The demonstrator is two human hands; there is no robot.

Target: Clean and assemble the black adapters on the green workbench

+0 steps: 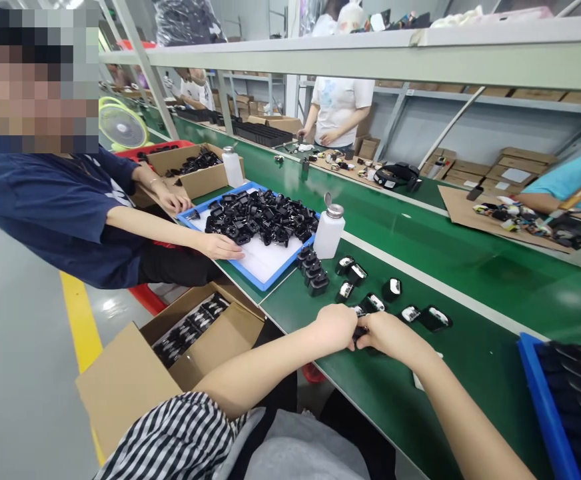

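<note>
At the near edge of the green bench, my left hand (338, 325) and my right hand (388, 333) meet with fingers closed around a small black plastic housing (360, 333). My fingers cover most of it. Just beyond them lies a black housing with a white inside (374, 303), and several similar ones are spread around it. Farther right is a flatter black housing (436, 319), also white inside. A short row of black plug-like housings (318, 283) stands to the left of my hands. Something white and flat (418, 381) is partly hidden under my right forearm.
A white dispenser bottle (329, 233) stands beside a blue-rimmed tray (263, 285) heaped with black parts. A co-worker's hand (220, 247) rests at that tray. An open carton (135, 373) sits lower left; another blue tray (540, 400) is at right. A shelf beam (370, 57) crosses above.
</note>
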